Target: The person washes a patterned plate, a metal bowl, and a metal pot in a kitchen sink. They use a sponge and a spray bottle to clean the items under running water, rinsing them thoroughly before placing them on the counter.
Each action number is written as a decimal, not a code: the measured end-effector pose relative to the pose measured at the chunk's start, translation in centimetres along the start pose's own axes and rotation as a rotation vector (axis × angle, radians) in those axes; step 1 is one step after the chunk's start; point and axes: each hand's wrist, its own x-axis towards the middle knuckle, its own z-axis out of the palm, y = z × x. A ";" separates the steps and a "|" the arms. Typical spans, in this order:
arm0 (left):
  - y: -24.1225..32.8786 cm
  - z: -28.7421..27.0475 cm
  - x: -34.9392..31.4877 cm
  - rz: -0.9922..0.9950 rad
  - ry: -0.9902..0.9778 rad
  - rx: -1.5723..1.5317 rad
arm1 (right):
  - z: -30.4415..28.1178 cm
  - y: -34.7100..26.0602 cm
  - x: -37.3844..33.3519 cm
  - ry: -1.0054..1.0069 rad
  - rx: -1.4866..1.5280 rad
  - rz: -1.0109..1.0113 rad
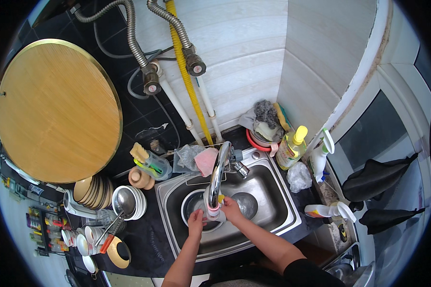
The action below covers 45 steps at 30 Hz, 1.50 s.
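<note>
Both my hands are inside the stainless steel sink (268, 229), below the chrome faucet (219, 172). Between them is a small whitish cup-like piece (216, 216), partly hidden by the spout. My left hand (197, 223) grips its left side with bent fingers. My right hand (232, 210) is closed at its right, with a small yellow piece (221, 198), perhaps sponge, at the fingertips. Underneath sits a round metal basin (186, 210). Another round metal bowl (250, 204) lies to the right in the sink.
Left of the sink stand stacked white bowls (140, 203) with a ladle (125, 200) on top, and brown bowls (93, 191). Behind are cloths (207, 160) and a brush cup (159, 166). A yellow-capped detergent bottle (289, 150) and spray bottles (321, 155) line the right.
</note>
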 end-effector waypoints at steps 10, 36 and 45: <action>0.0 1.3 -0.9 -0.129 -0.116 -0.199 | -2.2 -0.1 -5.5 -0.564 -1.000 -0.120; -2.7 0.0 0.9 -0.260 -0.245 -0.275 | -6.8 -4.9 -2.5 0.079 -0.919 -0.101; -2.3 3.1 0.9 -0.375 -0.450 -0.292 | -9.7 -6.6 -2.3 0.117 -1.066 0.031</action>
